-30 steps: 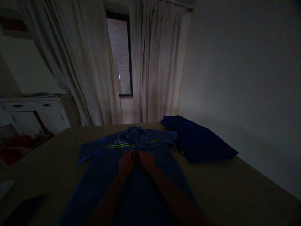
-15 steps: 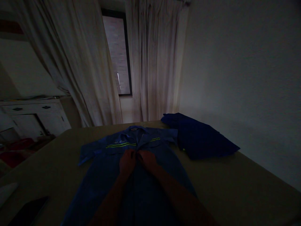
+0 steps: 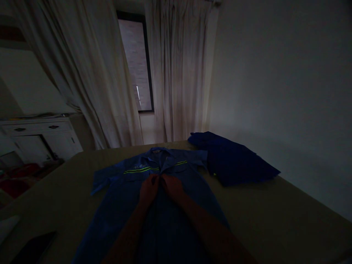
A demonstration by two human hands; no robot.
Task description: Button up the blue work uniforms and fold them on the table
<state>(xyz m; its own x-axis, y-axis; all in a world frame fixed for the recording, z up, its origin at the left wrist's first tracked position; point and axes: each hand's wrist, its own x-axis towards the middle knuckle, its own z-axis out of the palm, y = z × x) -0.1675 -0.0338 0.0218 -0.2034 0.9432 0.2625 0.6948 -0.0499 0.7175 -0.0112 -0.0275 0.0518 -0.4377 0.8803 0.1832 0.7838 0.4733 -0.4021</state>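
Observation:
A blue short-sleeved work shirt (image 3: 118, 205) with yellow-green chest stripes lies spread face up, its collar pointing away from me. My left hand (image 3: 149, 187) is closed on the shirt's front opening, just under the chest stripes. Close against it, my right hand (image 3: 172, 186) pinches the other side of the same front edge, fingertips nearly meeting. The dim light and the fingers hide whatever small part of the placket lies between them.
The shirt rests on a brownish-covered surface (image 3: 255, 212). A dark blue folded garment (image 3: 233, 159) lies at the right, near the wall. At the lower left are a dark flat object (image 3: 34, 247) and a pale object (image 3: 8, 225). A white cabinet (image 3: 41, 137) stands beyond.
Both hands stay at the shirt's front, with only slight finger movement. The view has shifted very little.

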